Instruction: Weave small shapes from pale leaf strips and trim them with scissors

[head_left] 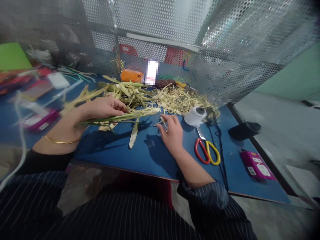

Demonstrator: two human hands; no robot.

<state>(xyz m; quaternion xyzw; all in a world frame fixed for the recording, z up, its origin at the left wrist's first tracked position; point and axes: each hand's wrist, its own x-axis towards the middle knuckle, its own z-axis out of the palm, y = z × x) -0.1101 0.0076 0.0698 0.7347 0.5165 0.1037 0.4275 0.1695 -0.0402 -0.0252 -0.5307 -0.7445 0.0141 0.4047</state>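
Two bare hands over a blue bench (117,151). Left hand (106,107): fingers clamped on a bundle of pale green leaf strips (143,113), held above the bench, ragged end toward the right hand (172,135). Right thumb and forefinger near that end, small pale scrap at them; cannot tell whether pinched. One loose strip (134,135) below the bundle. Beyond the hands: heap of longer strips (125,91), finer shreds (180,101) to its right. White thread cone (195,116) beside the shreds; scissors (207,151), red and yellow handles, just nearer the person. Purple packet (257,165) farther right.
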